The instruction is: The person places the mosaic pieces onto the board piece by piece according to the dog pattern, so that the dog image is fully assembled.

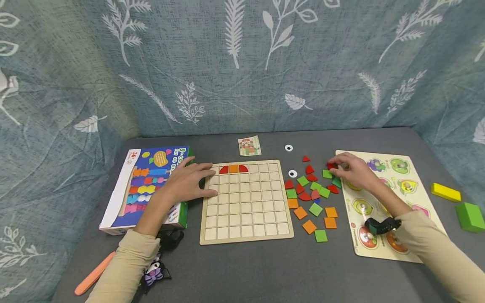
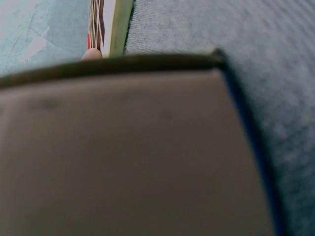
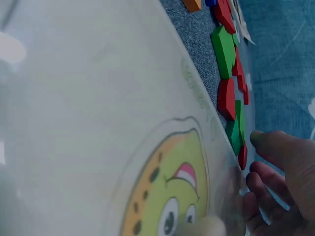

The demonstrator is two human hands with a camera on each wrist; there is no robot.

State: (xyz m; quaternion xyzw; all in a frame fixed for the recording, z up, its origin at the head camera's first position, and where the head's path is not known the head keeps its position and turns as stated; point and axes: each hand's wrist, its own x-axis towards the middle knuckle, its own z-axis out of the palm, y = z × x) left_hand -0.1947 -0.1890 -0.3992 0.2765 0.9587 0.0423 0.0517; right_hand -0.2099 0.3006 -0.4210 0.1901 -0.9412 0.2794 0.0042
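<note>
A wooden grid board (image 1: 246, 243) lies in the middle of the table, with a red quarter-round tile (image 1: 224, 169), an orange square tile (image 1: 234, 168) and another red quarter-round tile (image 1: 243, 168) side by side in its top row. My left hand (image 1: 191, 181) rests at the board's left edge, fingers spread. My right hand (image 1: 352, 168) reaches over the loose tiles, with thumb and fingertips at a red tile (image 1: 331, 166). In the right wrist view a gap shows between thumb and fingers. Dark wooden box-like surfaces fill most of the left wrist view, blurred.
Several red, green and orange tiles (image 1: 315, 209) lie right of the board. A fruit puzzle board (image 1: 386, 251) is under my right forearm. A toy box (image 1: 117, 202) stands left, a pattern card (image 1: 249, 146) behind. Yellow (image 1: 446, 192) and green blocks (image 1: 470, 216) sit far right.
</note>
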